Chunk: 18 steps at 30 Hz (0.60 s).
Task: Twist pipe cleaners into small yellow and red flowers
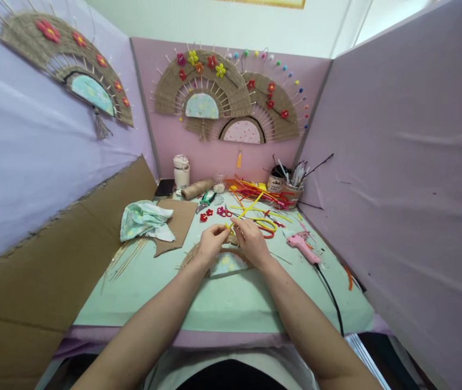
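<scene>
Between the fingertips of both hands is a yellow pipe cleaner [254, 202], one end of it sticking up to the right. My left hand [213, 242] pinches it near a small bent part. My right hand [251, 241] is closed on it from the other side, its fingers partly covering it. Under my hands lies a small twine-woven fan [228, 263] with a pale floral half-circle, partly hidden by my wrists. Just beyond are red pipe-cleaner flowers [203, 217], a magenta flower [220, 211] and scissors with yellow and red handles [269, 226].
A pink glue gun [304, 248] with a black cord lies at the right. At the left are floral cloth [143, 219], cardboard [177, 225] and thin sticks [132, 257]. Behind stand pliers [206, 200], a twine roll [197, 188], a white bottle [181, 171] and heaped pipe cleaners [255, 190].
</scene>
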Tool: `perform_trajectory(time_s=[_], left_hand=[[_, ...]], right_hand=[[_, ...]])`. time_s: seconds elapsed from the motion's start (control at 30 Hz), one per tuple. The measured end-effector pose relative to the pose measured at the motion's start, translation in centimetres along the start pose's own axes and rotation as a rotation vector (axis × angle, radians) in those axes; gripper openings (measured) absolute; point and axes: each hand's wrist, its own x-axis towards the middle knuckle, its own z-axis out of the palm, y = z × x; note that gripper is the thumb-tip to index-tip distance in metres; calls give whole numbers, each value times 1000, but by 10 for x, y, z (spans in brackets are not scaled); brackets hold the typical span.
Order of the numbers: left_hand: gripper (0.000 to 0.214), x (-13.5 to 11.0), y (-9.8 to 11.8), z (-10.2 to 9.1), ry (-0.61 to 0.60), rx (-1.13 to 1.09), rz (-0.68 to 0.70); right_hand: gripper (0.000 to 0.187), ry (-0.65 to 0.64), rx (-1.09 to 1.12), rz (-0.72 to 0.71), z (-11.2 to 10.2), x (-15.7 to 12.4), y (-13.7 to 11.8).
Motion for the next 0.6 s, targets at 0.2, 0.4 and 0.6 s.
perform_trajectory(time_s=[0.2, 0.4, 0.6], left_hand=[[16, 2, -5, -2, 55, 40, -25], [17, 4, -6, -3, 84, 40, -9], [23, 4, -5, -5, 88, 21, 42]], right_hand=[[25, 116, -33, 4, -2, 0, -4], [31, -5, -207, -63, -2, 2, -7], [39, -76, -168, -55, 3, 1, -6]])
